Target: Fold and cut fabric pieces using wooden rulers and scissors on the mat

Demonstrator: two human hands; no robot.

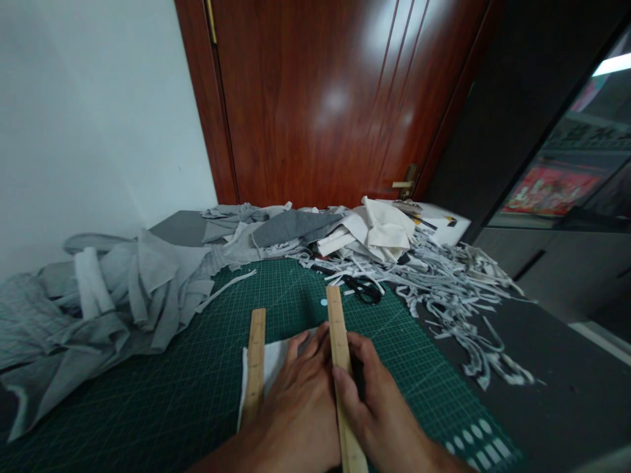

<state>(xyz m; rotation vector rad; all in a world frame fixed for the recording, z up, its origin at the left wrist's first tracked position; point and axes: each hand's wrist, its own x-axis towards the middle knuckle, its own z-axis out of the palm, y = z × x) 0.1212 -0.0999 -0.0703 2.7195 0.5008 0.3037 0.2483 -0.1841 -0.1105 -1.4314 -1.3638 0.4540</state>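
Observation:
A piece of pale grey cloth (274, 360) lies on the green cutting mat (197, 394), partly hidden under my hands. Across its left side rests a wooden ruler (256, 355). My left hand (305, 401) is spread flat on the cloth between that ruler and a second one, fingers pointing away from me. The second wooden ruler (336, 315) stretches away from me along the right side of my left hand. My right hand (382, 401) grips this right-hand ruler, thumb on its near face and fingers on the far side.
Loose grey cloth (148, 276) is heaped at the left. Behind the mat lie folded cream fabric (387, 230) and black-handled scissors (367, 290). Thin cloth strips (458, 289) pile up on the right. A wooden door (315, 105) closes off the back.

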